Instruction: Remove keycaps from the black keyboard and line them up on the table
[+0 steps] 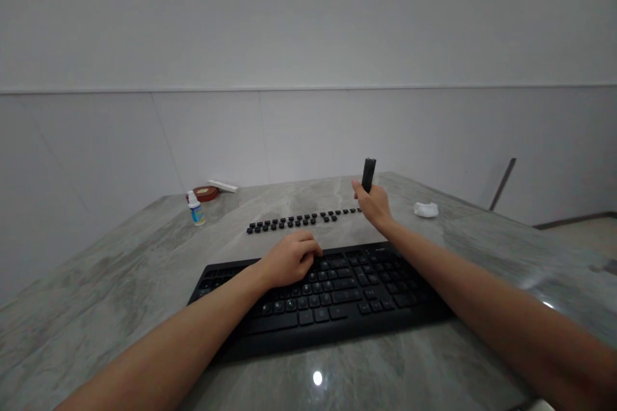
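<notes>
A black keyboard [346, 295] lies at a slant in front of me, with bare round key mounts showing where keycaps are off on its left and middle parts. My left hand [292, 258] rests on its upper middle, fingers curled together at the top rows; what is between them, if anything, is hidden. Beyond the keyboard's right half, my right hand [373, 202] is closed round a black stick-like handle [369, 173] that points upward. Loose black keycaps [290, 223] lie in two rows behind the keyboard, near both hands.
On the grey marbled table [120, 270] a small white spray bottle [195, 209] with a blue and yellow label stands at the left. Behind it sit a reddish-brown case [206, 193] and a white strip [222, 185]. Crumpled white tissue [426, 209] lies right. A pale wall [308, 135] rises behind.
</notes>
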The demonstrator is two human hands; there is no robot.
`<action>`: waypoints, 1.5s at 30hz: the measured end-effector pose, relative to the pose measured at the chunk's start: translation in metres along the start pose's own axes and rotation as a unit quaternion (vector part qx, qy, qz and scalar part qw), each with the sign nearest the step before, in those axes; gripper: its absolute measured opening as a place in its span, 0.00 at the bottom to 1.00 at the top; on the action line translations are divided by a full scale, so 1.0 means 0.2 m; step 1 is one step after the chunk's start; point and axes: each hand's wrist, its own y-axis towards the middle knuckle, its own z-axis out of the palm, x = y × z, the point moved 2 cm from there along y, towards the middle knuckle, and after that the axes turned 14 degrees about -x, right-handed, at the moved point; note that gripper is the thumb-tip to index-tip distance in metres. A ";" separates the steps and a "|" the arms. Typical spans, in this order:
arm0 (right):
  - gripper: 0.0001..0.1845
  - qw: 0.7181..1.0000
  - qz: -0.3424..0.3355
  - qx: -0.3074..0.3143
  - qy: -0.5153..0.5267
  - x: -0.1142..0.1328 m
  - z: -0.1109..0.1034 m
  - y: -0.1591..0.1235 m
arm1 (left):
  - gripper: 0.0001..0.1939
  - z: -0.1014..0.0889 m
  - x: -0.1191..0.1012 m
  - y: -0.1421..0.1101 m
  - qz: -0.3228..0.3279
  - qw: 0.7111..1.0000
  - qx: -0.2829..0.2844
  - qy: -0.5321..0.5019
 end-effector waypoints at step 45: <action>0.12 0.935 -0.296 0.163 0.108 0.13 -0.18 -0.49 | 0.10 -0.03 -0.06 0.02 0.026 0.997 0.043 -0.052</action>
